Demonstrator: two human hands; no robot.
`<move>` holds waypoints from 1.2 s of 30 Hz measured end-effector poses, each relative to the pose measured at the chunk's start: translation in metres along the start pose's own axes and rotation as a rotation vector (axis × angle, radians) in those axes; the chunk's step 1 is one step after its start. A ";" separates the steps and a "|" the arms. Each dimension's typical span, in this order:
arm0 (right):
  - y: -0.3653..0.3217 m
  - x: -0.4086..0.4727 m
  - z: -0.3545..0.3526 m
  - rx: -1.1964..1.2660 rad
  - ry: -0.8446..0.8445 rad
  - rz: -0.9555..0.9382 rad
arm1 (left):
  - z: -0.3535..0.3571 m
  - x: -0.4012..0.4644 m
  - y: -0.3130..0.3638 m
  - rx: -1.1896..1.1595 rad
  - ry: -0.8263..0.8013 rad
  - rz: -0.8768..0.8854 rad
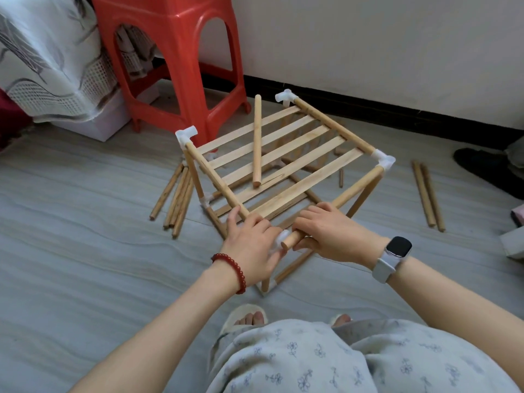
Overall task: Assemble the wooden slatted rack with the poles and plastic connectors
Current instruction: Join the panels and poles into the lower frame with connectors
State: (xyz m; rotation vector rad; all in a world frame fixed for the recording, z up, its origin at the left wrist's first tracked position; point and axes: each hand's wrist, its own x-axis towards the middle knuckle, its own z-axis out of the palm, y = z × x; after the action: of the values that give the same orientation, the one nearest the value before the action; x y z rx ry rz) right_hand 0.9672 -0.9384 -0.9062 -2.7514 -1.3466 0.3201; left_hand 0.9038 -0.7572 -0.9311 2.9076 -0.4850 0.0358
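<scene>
Right hand [331,236]: fingers [307,219] curled over the front pole [351,191], gripping it near its free end. Left hand [252,245]: fingers [259,222] spread and bent around a white connector [279,239], blurred, right at that pole's end; thumb against the side pole [215,180]. Red bead bracelet [235,272] on the left wrist, watch [395,251] on the right. Beyond the hands, rack [278,154] half built on the floor [85,222]: slatted top tier tilted, white connectors on three corners, a lower slatted tier beneath. Loose pole [257,140] lying across the top slats. Bundle of poles [177,197] on the floor just left of the rack, pair of poles [426,194] well to its right. Red stool [175,58] behind, near the wall.
</scene>
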 end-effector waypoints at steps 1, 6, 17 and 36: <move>0.001 0.000 0.000 -0.016 0.005 0.002 | 0.000 0.003 -0.001 -0.016 -0.033 -0.007; -0.002 0.003 0.003 -0.014 0.078 -0.020 | 0.001 -0.001 -0.013 -0.141 -0.014 0.020; -0.005 0.007 0.001 -0.023 0.072 -0.025 | -0.015 0.015 -0.020 -0.029 0.055 0.031; -0.007 0.006 0.015 -0.023 -0.033 -0.022 | -0.031 0.022 -0.039 -0.062 -0.302 0.238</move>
State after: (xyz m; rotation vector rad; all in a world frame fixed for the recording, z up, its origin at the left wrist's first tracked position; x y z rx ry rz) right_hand 0.9621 -0.9296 -0.9208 -2.7598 -1.3953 0.3529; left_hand 0.9373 -0.7218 -0.9068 2.7880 -0.8626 -0.3815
